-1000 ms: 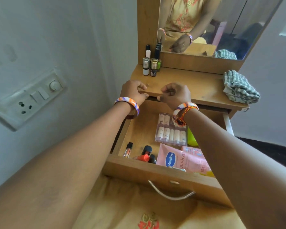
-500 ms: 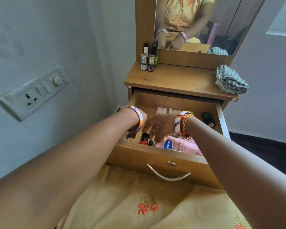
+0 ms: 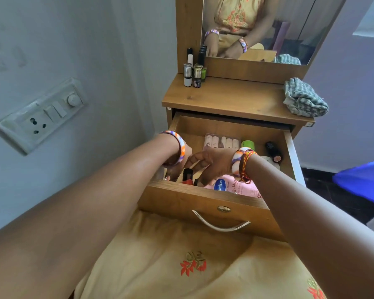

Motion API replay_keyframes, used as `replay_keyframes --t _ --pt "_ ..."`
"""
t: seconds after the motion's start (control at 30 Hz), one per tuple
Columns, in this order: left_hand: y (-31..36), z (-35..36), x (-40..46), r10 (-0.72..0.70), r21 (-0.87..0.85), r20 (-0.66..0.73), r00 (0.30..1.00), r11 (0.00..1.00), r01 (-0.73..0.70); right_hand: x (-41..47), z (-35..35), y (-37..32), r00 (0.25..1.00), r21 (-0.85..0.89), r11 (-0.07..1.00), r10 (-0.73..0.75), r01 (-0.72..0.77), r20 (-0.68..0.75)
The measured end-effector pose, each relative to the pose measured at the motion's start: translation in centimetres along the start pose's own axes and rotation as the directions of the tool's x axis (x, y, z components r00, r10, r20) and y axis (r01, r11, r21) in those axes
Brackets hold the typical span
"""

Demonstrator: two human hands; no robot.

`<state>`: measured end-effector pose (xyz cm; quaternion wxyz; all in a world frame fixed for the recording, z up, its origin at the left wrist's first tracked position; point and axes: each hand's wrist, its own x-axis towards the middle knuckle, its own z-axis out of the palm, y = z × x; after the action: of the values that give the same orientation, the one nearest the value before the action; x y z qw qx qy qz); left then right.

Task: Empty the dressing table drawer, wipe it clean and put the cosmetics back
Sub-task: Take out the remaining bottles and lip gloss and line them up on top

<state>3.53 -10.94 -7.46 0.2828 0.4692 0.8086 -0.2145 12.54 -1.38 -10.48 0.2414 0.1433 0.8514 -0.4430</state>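
Here, both hands in open drawer (image 3: 203, 197), cosmetics inside

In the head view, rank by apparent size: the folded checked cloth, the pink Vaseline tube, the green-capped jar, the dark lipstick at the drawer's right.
1. Folded grey-green checked cloth on the tabletop.
2. Pink Vaseline tube, partly hidden by the right hand, so possibly larger.
3-4. Green-capped jar and dark lipstick: too alike to rank.
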Motion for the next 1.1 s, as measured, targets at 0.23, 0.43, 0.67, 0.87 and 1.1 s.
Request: replay_keyframes --t 0.23,0.43,0.67,0.87,1.1 --pt "-0.2 0.7 1.0 -0.002 -0.218 -0.015 1.0 0.976 -0.002 -0.1 0.3 0.2 0.999 0.122 0.992 0.039 -0.037 -0.018" --pt "-0.1 1.1 1.4 0.096 -0.487 0.062 0.993 0.872 -0.054 0.3 0.0 0.8 0.988 0.064 0.997 0.053 -0.044 -0.145" --pt "0.1 1.7 2.0 0.073 -0.541 -0.035 0.997 0.837 -0.081 0.2 -0.1 1.4 0.983 0.131 0.991 0.051 -0.028 -0.175" --pt "-1.1 0.4 1.9 0.096 -0.562 -0.162 0.982 0.809 -0.172 -0.1 -1.8 1.1 0.959 0.218 0.974 -0.001 0.066 -0.284" --pt "-3.8 -3.9 1.1 0.025 -0.62 -0.438 0.899 0.716 -0.322 0.5 -5.2 -1.3 0.863 0.273 0.918 -0.124 0.287 -0.489"
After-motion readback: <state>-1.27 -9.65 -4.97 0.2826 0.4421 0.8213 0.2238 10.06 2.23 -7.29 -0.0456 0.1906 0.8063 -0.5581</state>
